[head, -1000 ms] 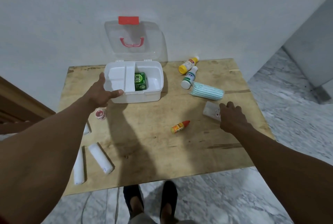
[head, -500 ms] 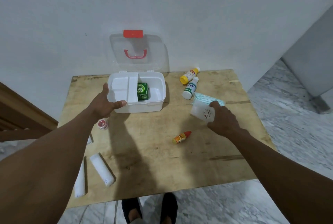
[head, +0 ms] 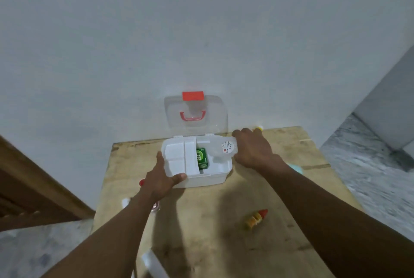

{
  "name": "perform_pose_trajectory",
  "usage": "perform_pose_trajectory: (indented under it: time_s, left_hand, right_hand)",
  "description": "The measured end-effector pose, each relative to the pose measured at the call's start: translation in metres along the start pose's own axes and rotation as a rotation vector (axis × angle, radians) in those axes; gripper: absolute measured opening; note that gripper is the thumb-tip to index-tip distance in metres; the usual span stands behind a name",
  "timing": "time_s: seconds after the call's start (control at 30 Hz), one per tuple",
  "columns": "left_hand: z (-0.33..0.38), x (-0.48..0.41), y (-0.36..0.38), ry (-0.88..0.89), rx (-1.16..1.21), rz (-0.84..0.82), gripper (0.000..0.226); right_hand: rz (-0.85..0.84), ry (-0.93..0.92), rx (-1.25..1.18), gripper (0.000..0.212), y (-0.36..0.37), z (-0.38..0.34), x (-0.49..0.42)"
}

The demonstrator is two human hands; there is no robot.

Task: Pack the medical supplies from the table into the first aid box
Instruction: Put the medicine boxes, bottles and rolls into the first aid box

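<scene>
Head view, the only one. We see the first aid box (head: 201,179) open on the counter (head: 224,244), clear lid (head: 197,116) tipped back against the wall. Step in hand, as we judge it: dropping one more supply into the box. Right hand (head: 253,150) sits at the box's right rim, grip closed around a white packet (head: 226,147) with a round red-marked label; the packet hangs over the box's right compartment, tilted, not yet down. A green pack (head: 202,159) already lies inside the box, just right of the centre divider. Left hand (head: 161,179) clamps the box's near-left corner, thumb over the front rim, fingers along the left wall, so its grip is shut on the box and steadying it.

Next move probably calls for lowering the packet beside the green pack and letting go without knocking the lid.

Both forearms reach forward from the bottom of the frame, the right one angled in toward the box, wrist bent slightly down.

Still out on the counter: an orange dropper bottle (head: 256,218) in front-right of the box, a teal item (head: 295,168) half hidden behind the right forearm, a white roll (head: 154,264) well in front of the box. Blurred small things left of the box; we can't tell what.
</scene>
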State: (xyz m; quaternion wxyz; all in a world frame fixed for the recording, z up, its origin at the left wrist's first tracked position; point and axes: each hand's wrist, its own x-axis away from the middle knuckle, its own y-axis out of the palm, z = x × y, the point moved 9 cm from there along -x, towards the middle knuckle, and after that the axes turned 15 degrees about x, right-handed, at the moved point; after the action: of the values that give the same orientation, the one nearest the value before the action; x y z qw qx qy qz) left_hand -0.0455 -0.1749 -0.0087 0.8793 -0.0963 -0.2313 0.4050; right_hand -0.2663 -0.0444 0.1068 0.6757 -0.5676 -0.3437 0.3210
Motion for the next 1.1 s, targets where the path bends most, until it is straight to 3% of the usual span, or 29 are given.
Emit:
perform_pose_trajectory:
  time_s: [0.13,0.3,0.43,0.67,0.93,1.0,1.1]
  left_hand:
    - [0.008,0.007,0.002,-0.010,0.019,0.021,0.108]
    - [0.009,0.007,0.004,0.031,0.067,0.028,0.106]
    - [0.012,0.007,0.003,0.058,0.127,0.021,0.098]
    - [0.013,0.010,0.005,0.100,0.233,0.013,0.101]
    - [0.014,0.009,0.004,0.050,0.111,0.058,0.102]
    - [0.017,0.010,0.006,0.042,0.105,0.059,0.100]
    - [0.020,0.012,0.004,0.054,0.082,0.064,0.098]
  right_hand:
    - [-0.061,-0.029,0.114,0.042,0.010,-0.037,-0.016]
    - [-0.153,-0.013,0.120,0.047,0.039,-0.065,-0.034]
    - [-0.196,0.001,0.009,0.054,0.058,-0.072,-0.047]
    - [-0.129,-0.027,-0.183,0.054,0.070,-0.084,-0.056]
    - [-0.181,-0.101,-0.319,0.060,0.080,-0.094,-0.065]
    - [-0.133,-0.121,-0.292,0.055,0.072,-0.086,-0.061]
    - [0.099,-0.104,-0.376,0.031,0.043,-0.058,-0.055]
